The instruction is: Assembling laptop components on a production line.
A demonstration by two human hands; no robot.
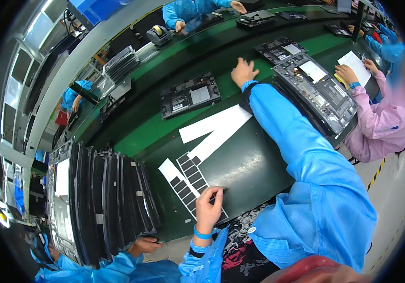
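Observation:
My left hand (208, 207) is closed in a pinch over the near end of the sticker strips; whatever its fingertips hold is too small to make out. Beneath and beside it, white backing strips (166, 166) carry rows of black rectangular stickers (192, 172). Two blank white strips (216, 134) lie farther up, fanned apart. My right hand (245, 72) stretches far forward over the green belt, fingers spread and holding nothing. It is between an opened device with bare circuitry (190, 95) on the left and a stack of similar devices (313, 92) on the right.
A tall row of stacked dark devices (103, 198) stands at the left, with a person's hand (146, 245) beside it. On the right, a person in pink (370, 118) handles white paper (354, 66). Across the belt stand a tape dispenser (158, 35) and another person in blue (193, 12).

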